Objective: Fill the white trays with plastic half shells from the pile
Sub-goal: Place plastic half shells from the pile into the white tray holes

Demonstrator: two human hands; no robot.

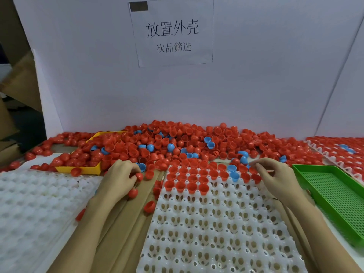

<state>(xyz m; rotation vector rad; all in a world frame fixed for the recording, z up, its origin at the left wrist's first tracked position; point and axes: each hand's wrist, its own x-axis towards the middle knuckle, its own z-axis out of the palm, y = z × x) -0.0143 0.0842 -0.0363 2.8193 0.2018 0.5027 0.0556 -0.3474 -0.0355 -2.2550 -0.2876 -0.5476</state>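
A big pile of red and blue half shells (pixel 187 142) runs along the back of the table. A white tray (pixel 216 229) lies in the middle in front of me; its far rows hold red shells (pixel 189 182) and a blue one (pixel 234 175). My left hand (pixel 118 179) rests left of the tray, fingers curled on a red shell (pixel 139 176). My right hand (pixel 275 176) hovers at the tray's far right corner, thumb and finger pinched on something small at the pile's edge; what it grips is unclear.
A second white tray (pixel 35 203) lies at the left. A yellow bin (pixel 88 170) heaped with shells stands behind it. A green mesh tray (pixel 334 196) sits at the right, and a filled tray (pixel 338 150) behind it. Loose red shells (pixel 149 206) lie on the cardboard.
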